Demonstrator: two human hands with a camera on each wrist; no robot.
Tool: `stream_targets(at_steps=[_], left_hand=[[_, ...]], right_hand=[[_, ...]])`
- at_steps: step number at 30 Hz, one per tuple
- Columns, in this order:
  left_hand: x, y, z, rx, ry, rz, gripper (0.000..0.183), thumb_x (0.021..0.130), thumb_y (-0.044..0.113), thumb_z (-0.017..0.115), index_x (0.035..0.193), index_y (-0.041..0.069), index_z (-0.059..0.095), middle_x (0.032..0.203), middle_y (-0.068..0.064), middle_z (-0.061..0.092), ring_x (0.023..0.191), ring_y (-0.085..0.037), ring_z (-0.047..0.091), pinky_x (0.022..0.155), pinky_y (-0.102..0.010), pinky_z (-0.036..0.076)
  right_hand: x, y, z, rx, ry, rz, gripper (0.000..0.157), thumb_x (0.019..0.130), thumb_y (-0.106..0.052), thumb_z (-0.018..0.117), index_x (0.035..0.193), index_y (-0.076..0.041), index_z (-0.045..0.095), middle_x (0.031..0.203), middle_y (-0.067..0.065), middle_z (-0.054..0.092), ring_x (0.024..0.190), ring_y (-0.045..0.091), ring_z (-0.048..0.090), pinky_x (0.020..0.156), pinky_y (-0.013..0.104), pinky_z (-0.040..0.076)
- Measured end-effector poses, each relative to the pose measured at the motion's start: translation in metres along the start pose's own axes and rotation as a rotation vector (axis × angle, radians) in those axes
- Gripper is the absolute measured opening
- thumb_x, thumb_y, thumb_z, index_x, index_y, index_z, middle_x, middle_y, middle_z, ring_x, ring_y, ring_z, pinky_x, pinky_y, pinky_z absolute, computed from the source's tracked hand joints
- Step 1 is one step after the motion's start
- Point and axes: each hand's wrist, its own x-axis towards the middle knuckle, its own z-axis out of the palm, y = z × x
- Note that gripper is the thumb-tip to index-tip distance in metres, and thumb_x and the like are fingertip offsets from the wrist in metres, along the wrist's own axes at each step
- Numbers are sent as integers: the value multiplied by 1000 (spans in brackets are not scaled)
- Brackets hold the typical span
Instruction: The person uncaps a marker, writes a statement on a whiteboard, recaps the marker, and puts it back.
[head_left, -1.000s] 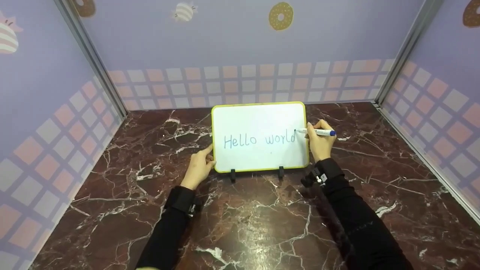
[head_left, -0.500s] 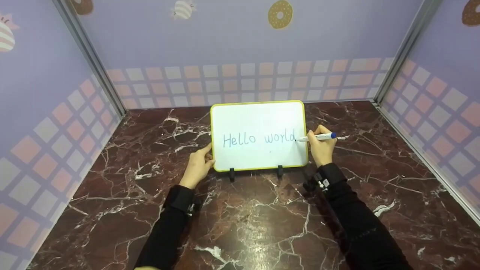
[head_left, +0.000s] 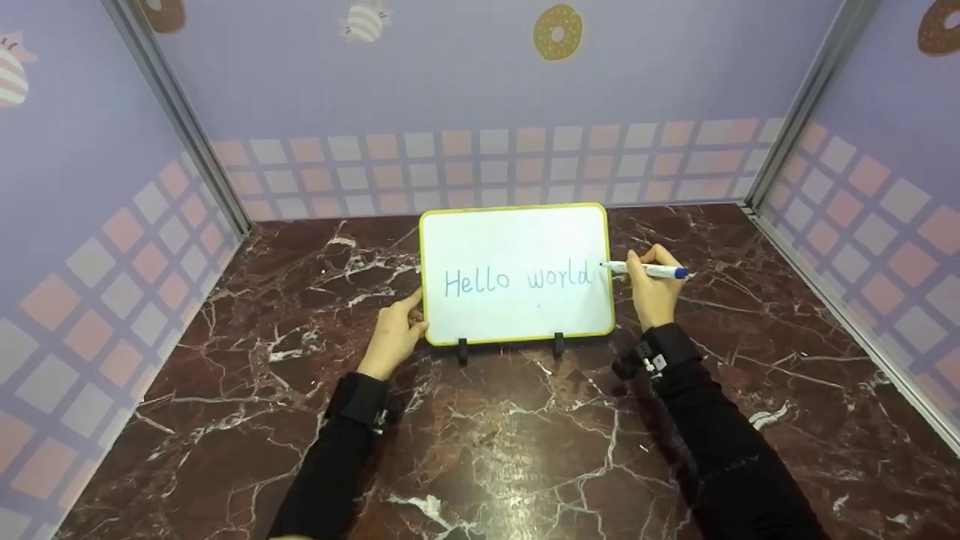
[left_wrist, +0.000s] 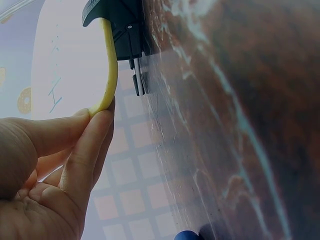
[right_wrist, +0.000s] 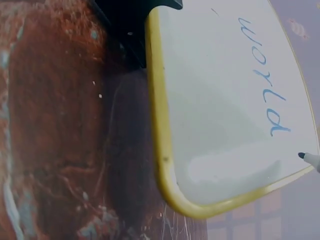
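Observation:
A yellow-framed whiteboard (head_left: 517,240) stands tilted back on a black stand (head_left: 463,351), with "Hello world" written on it in blue. At its lower left corner my left hand (head_left: 395,330) pinches the frame between thumb and fingers; the left wrist view shows this pinch on the yellow edge (left_wrist: 110,65). Beside the right edge, my right hand (head_left: 654,289) holds a white marker (head_left: 652,270) with a blue end. The marker's dark tip (right_wrist: 301,155) points at the board just past the letter "d"; whether it touches the surface I cannot tell.
The board stands on a dark red marbled tabletop (head_left: 480,442). Purple panels with pink and white checks (head_left: 495,165) enclose the back and sides. A blue round object (left_wrist: 187,235) shows at the bottom of the left wrist view.
The marker first moved down along the stem of the "d", completing its stroke. It has since shifted up and right, off the letter, with my right hand. My left hand keeps its grip.

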Motion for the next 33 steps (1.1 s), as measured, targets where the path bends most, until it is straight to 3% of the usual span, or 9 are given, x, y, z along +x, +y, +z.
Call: stream_targets(at_steps=[6,10,11,15,17,18,22,26,33], left_hand=[[-1,0,0,-6,-5,3,61,88,-7,67,145,0,47,98,-24,72,90,-33,71,77,-41,57],[-1,-1,0,-12,-7,10,60,89,-7,66,145,0,46,100,-24,72,91,-33,71,78,-42,57],[-1,-1,0,-11,-6,11,60,89,-6,66,145,-1,46,100,-24,72,91,-33,71,78,-42,57],[-1,-1,1,-7,-7,6,60,89,-6,66,145,0,46,101,-23,72,91,-34,72,78,-42,58],[-1,-1,1,-5,-7,5,60,89,-6,66,146,1,46,101,-24,72,91,-34,72,78,-42,58],[-1,-1,1,-2,-5,8,60,89,-6,66,146,0,46,100,-24,72,91,-34,72,78,-42,58],[0,-2,1,-1,5,9,60,89,-6,66,145,1,47,99,-24,72,90,-34,72,76,-42,57],[-1,-2,1,-6,6,7,60,89,-6,66,145,2,47,98,-23,72,89,-33,72,77,-42,57],[0,-2,1,-7,2,11,60,89,-6,67,145,2,47,98,-23,72,89,-33,71,77,-42,57]], right_hand=[[2,1,1,17,-12,-2,31,88,8,63,63,4,45,51,-9,55,44,1,51,44,15,43],[3,2,2,-1,-13,-13,30,88,8,64,65,11,45,52,-6,56,45,0,53,45,14,43],[3,3,3,-6,-13,-16,29,88,8,65,67,14,44,53,2,58,45,0,53,46,14,43],[3,3,3,-19,-25,-19,30,88,8,64,71,20,43,53,-1,58,46,0,53,46,14,43],[1,2,2,-28,-32,-21,30,88,9,63,70,21,41,51,-2,57,45,0,52,45,14,41],[1,2,2,-38,-35,-25,30,88,10,62,69,20,41,51,-10,55,44,0,52,45,14,40],[-2,-2,2,-93,-43,-44,29,86,12,58,65,20,40,48,-7,52,42,-1,49,43,13,34],[-5,-3,1,-107,-36,-45,28,85,13,56,64,20,39,48,-4,51,42,-1,50,43,13,36],[-9,-1,-1,-154,-15,-75,27,83,13,54,62,18,37,47,-7,48,41,0,44,43,14,29]])
